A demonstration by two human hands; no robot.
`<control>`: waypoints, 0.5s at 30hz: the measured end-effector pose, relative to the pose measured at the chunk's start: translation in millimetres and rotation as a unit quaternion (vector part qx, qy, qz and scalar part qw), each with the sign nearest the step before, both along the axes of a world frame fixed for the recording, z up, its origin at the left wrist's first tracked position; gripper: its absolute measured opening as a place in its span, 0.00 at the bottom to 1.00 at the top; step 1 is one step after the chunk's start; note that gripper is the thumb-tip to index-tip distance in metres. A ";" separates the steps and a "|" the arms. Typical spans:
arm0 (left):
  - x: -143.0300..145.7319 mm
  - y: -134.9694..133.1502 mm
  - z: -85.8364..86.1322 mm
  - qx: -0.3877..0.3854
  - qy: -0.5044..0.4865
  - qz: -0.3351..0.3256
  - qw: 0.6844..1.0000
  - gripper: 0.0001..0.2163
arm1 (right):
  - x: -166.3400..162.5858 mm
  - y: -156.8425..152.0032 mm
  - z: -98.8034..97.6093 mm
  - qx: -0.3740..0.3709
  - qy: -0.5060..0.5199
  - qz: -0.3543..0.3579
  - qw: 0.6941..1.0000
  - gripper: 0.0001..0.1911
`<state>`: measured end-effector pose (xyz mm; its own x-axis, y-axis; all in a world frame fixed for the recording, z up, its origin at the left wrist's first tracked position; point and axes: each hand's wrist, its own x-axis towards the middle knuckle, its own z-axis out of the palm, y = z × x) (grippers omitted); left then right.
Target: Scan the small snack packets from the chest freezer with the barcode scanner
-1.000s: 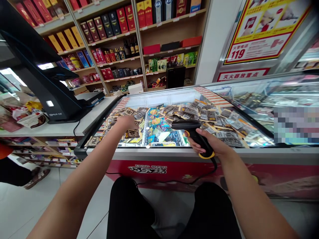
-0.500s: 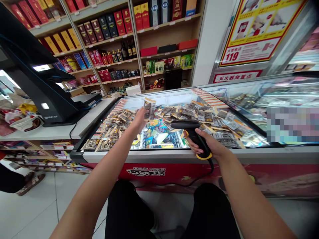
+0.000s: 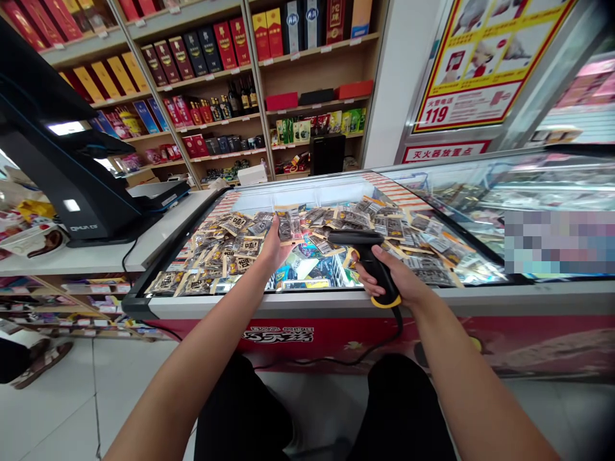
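My left hand [image 3: 275, 246] holds a small snack packet [image 3: 289, 226], dark contents in clear film with a pale edge, above the middle of the chest freezer. In my right hand [image 3: 391, 275] is a black barcode scanner [image 3: 377, 266] with yellow trim, my fingers wrapped round its handle and its head pointing left toward the packet. Similar packets lie in a left pile [image 3: 235, 246] and a right pile [image 3: 408, 230] on the freezer's glass top. Between the piles, a white wire basket [image 3: 340, 270] with colourful packs shows inside the freezer.
A dark checkout terminal [image 3: 91, 186] stands on the white counter [image 3: 158, 240] at left. The scanner cable [image 3: 355, 362] hangs along the red freezer front [image 3: 298, 336]. Shelves [image 3: 317, 48] of boxes and bottles line the back. Someone's sandalled foot [image 3: 45, 365] shows at far left.
My left hand has lowered slightly with the packet, which is now tilted flatter and nearer the pile. My right hand keeps the scanner in nearly the same place. The view has shifted a little.
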<state>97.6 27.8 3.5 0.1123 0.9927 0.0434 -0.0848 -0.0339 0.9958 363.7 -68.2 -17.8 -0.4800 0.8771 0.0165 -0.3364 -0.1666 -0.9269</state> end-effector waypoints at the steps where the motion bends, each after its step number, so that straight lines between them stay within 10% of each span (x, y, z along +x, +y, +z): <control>1: -0.5 0.0 0.0 0.000 -0.005 0.000 1.000 0.36 | 0.3 0.3 -0.4 0.000 -0.001 0.005 1.000 0.27; 8: 0.8 -2.3 -1.9 -0.007 -0.062 -0.012 0.998 0.33 | 0.0 0.1 0.9 0.000 -0.015 -0.003 1.000 0.27; 15: 11.5 20.3 12.2 0.121 0.129 0.050 0.983 0.27 | 0.8 -1.4 1.1 -0.001 0.001 -0.010 1.000 0.26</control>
<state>109.2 48.1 15.7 0.0526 0.9635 0.2623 0.1848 -0.2675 0.9457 364.5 -69.6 -16.7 -0.4631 0.8862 0.0166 -0.3417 -0.1612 -0.9259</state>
